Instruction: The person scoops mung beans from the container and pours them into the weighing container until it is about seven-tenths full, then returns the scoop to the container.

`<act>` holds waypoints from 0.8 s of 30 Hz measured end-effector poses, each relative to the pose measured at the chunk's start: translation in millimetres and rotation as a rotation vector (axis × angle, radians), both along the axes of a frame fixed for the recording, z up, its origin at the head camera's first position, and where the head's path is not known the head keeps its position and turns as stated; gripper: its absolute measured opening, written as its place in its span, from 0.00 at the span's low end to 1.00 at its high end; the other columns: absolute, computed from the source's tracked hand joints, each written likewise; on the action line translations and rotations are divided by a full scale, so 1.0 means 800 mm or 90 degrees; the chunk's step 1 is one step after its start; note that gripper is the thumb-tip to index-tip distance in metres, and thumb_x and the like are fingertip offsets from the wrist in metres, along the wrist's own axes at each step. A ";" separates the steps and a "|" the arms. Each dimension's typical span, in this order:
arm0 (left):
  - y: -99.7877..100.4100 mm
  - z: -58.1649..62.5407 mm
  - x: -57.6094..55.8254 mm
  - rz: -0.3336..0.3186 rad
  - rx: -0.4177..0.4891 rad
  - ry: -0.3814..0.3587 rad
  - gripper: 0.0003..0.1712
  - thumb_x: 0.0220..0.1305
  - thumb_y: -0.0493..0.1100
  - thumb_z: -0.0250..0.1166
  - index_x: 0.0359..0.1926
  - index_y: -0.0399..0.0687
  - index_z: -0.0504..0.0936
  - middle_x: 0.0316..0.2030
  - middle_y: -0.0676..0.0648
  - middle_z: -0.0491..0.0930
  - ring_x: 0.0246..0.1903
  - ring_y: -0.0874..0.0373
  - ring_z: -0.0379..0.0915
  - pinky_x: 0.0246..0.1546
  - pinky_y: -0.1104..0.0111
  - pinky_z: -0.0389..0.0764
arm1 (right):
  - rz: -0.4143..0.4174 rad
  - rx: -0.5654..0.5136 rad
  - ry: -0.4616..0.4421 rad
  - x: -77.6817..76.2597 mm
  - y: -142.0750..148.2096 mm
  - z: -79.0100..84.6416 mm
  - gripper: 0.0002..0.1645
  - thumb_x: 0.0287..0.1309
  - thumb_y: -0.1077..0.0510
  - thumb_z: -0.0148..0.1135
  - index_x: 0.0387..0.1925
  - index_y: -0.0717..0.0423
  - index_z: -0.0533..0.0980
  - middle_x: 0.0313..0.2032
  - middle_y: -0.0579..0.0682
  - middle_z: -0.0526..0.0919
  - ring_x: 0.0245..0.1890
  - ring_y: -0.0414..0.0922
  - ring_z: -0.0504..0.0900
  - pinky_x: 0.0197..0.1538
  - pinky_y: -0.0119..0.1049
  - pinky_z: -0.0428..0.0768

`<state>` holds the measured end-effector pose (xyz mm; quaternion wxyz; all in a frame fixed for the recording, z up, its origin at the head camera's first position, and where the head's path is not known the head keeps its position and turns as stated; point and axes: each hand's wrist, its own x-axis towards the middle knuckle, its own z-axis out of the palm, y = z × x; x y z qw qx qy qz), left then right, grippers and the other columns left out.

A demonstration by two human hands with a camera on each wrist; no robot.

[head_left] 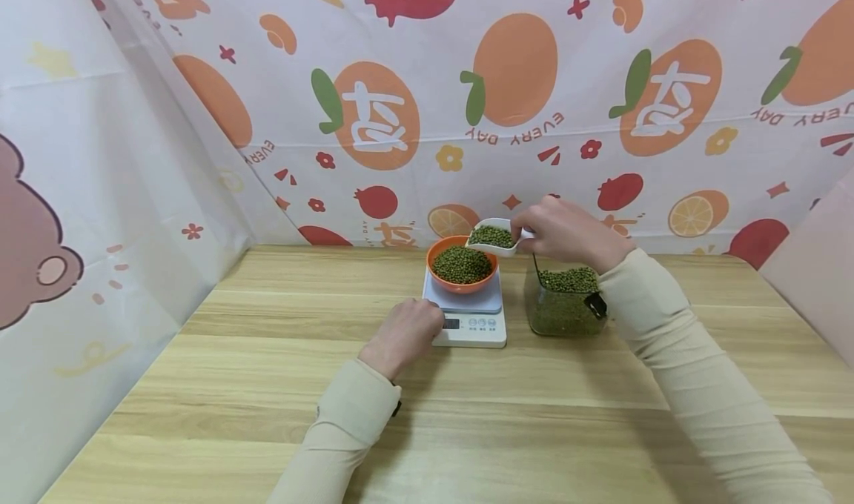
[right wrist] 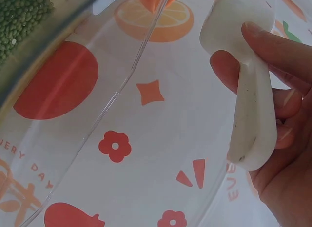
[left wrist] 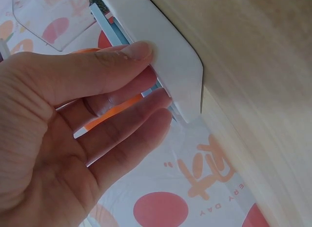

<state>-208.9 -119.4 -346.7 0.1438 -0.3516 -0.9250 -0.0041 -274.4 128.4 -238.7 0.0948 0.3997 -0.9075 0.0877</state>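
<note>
An orange bowl [head_left: 460,287] heaped with green mung beans [head_left: 460,264] stands on the pale platform of a white kitchen scale [head_left: 490,336]. My left hand [head_left: 408,330] is at the scale's front left corner. In the left wrist view its thumb and fingers hold the edge of the white base. Just over the bowl's right rim, my right hand [head_left: 557,230] holds a white scoop [head_left: 502,251] full of beans. The right wrist view shows thumb and fingers around the scoop's handle [right wrist: 254,120]. Whether beans are falling cannot be told.
Right of the scale, below the right forearm, stands a clear square container [head_left: 563,317] part full of mung beans, with a black clip [head_left: 596,305] on its side. Behind the wooden table [head_left: 267,385] hangs a fruit-print cloth [head_left: 427,118].
</note>
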 end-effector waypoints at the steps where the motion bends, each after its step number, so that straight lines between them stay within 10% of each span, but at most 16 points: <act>1: 0.000 0.000 0.000 0.000 0.001 0.000 0.14 0.41 0.25 0.61 0.13 0.46 0.71 0.14 0.50 0.71 0.13 0.59 0.59 0.15 0.66 0.70 | 0.001 0.002 0.001 0.000 -0.001 0.001 0.02 0.46 0.60 0.63 0.23 0.50 0.79 0.20 0.42 0.76 0.18 0.41 0.65 0.21 0.36 0.67; 24: 0.002 -0.001 -0.003 0.001 0.000 -0.013 0.21 0.38 0.22 0.58 0.09 0.50 0.62 0.11 0.53 0.61 0.14 0.59 0.51 0.14 0.68 0.61 | 0.007 0.115 0.042 -0.004 -0.036 0.016 0.04 0.43 0.60 0.65 0.23 0.47 0.79 0.24 0.44 0.80 0.23 0.42 0.72 0.27 0.39 0.75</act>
